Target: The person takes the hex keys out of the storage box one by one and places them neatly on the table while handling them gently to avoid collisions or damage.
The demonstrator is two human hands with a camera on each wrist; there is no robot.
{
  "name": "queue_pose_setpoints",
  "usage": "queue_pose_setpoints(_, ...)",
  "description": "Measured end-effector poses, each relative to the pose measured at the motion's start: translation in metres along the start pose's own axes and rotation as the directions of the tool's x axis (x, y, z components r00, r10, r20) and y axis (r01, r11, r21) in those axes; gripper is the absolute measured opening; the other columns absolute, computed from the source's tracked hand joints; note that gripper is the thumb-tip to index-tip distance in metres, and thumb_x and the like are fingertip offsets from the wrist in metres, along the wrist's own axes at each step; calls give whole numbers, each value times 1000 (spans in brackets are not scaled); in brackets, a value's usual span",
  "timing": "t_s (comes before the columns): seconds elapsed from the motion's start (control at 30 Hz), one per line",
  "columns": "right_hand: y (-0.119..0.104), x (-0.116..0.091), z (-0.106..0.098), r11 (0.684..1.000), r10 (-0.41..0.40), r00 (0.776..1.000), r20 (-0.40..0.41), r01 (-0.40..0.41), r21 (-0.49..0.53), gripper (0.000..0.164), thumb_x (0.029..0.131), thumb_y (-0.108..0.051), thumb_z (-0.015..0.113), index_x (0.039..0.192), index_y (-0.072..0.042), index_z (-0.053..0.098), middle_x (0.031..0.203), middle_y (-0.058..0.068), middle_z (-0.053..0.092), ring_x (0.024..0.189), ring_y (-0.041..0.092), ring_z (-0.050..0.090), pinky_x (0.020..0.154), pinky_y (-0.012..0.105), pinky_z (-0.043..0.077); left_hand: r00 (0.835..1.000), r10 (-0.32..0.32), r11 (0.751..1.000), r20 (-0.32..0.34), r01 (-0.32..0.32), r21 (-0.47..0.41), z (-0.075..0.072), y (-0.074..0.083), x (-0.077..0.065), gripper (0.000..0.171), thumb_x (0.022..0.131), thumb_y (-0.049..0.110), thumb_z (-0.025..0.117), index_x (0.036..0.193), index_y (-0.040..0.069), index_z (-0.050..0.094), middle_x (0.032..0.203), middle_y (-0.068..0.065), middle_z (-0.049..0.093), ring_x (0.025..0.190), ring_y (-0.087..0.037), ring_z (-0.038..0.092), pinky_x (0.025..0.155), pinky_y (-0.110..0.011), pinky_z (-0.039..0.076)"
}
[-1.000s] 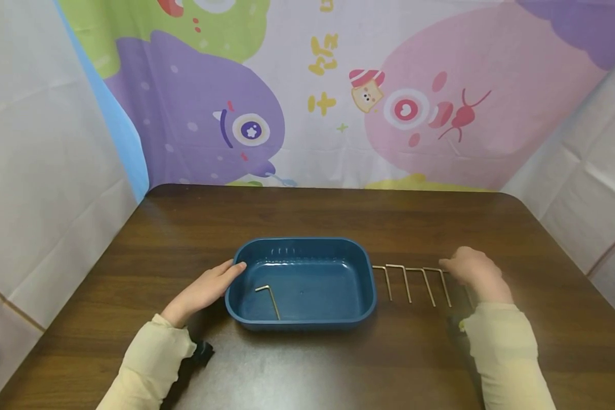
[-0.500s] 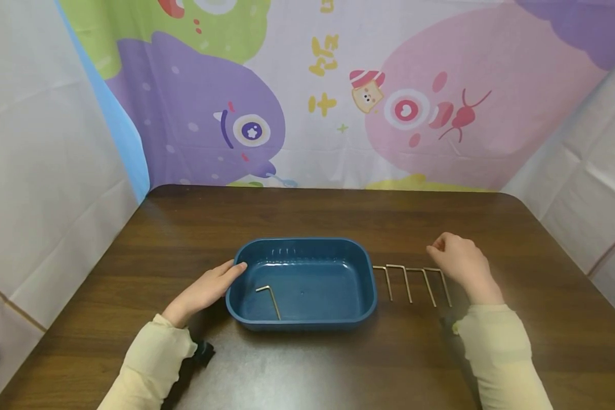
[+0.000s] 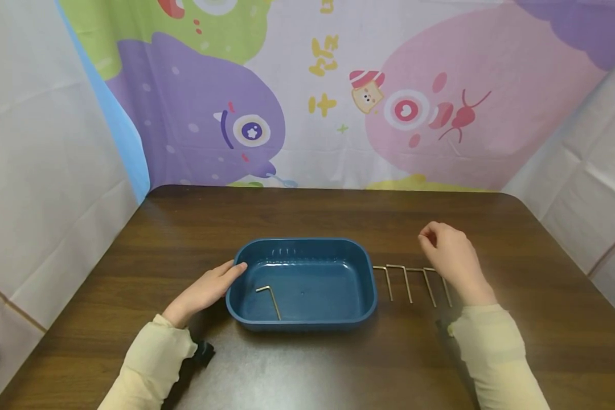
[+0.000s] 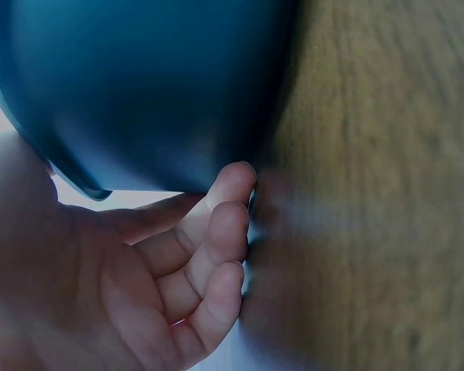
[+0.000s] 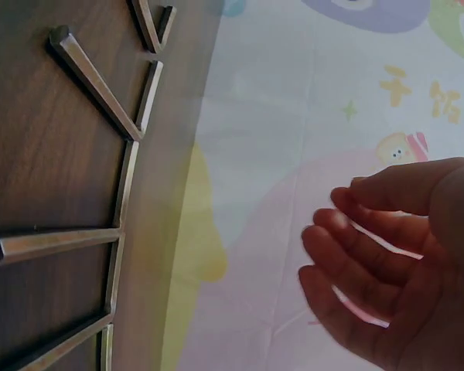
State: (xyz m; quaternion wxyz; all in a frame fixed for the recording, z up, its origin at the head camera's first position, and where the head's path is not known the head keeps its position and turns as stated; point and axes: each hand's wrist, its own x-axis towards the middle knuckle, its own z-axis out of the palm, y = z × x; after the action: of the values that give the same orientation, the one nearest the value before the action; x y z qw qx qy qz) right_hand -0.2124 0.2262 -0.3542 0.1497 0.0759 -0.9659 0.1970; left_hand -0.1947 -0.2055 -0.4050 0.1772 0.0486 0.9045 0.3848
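A dark blue plastic basin [image 3: 302,326] stands on the brown table. One L-shaped hex key [image 3: 273,300] lies inside it, toward the left. My left hand [image 3: 207,288] holds the basin's left wall, thumb over the rim and fingers against the outside. Several more hex keys [image 3: 407,285] lie in a row to the right of the basin. Over the right end of that row is my right hand [image 3: 451,256], raised above the table. In the right wrist view its fingers [image 5: 356,270] are loosely bent, thumb close to the index fingertip, with nothing held.
The wooden table [image 3: 307,210] reaches back to a printed cartoon curtain [image 3: 328,154]. White cloth panels [image 3: 46,171] hang at both sides. By the left sleeve lies a small black object [image 3: 203,353].
My right hand has lifted off the right end of the hex key row and moved up and slightly left. The left hand and basin stay in place.
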Motion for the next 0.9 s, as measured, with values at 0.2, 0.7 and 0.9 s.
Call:
queue_pose_setpoints(0.2,-6,1,7,997,-74,997,-27,74,-7,11,88,-14,55,88,-5,61,79,9,58,68,23,52,62,42,44,1000,4,1000,-4,-4,2,0,0,0,81,92,60,27,142,-3,20,142,-24,31,128,-39,35,101,-55,31)
queue_pose_setpoints(0.7,-18,2,17,956,-287,956,-54,284,-69,8,86,-17,59,84,-10,62,75,0,56,64,16,52,60,36,45,1000,20,1000,-2,-20,2,-1,1,-2,80,93,58,27,142,-4,19,143,-24,29,130,-39,32,101,-56,29)
queue_pose_setpoints(0.9,-25,0,18,940,-339,939,-55,336,-63,6,85,-15,59,83,-11,62,73,-2,55,62,14,50,58,32,43,1000,23,1000,-2,-23,3,0,0,-1,82,92,60,26,142,-4,19,143,-24,29,130,-40,31,102,-56,28)
